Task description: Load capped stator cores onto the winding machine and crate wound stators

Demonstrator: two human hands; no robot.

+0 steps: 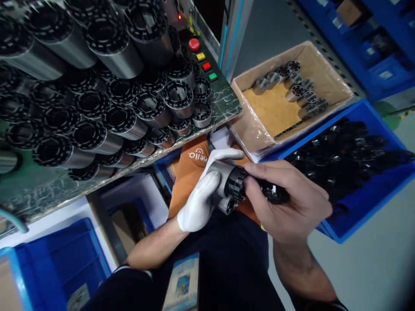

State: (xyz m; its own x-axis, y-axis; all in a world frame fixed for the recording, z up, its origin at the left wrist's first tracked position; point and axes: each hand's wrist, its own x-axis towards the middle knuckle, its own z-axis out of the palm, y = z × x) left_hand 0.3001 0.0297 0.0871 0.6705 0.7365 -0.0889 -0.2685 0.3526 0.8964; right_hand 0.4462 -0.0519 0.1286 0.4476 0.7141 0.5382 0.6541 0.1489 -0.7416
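My left hand [197,203], in a white glove, is closed around a metal cylinder [222,169] above my lap. A second, smaller-looking cylinder [223,204] shows just below it, against the glove. At the first cylinder's right end sits a black slotted plastic ring [236,183]. My bare right hand [293,201] pinches this ring between thumb and forefinger. More black plastic pieces [275,192] stick out under its curled fingers; how many is hidden. I cannot tell how deep the ring sits in the cylinder.
Metal cylinders with black slotted ends [89,103] crowd the green bench [32,181], partly stacked. Control buttons [194,45] sit at its far corner. To the right stand a cardboard box [249,116] with several cylinders and a blue bin [359,229] of black parts. A blue crate [61,255] is lower left.
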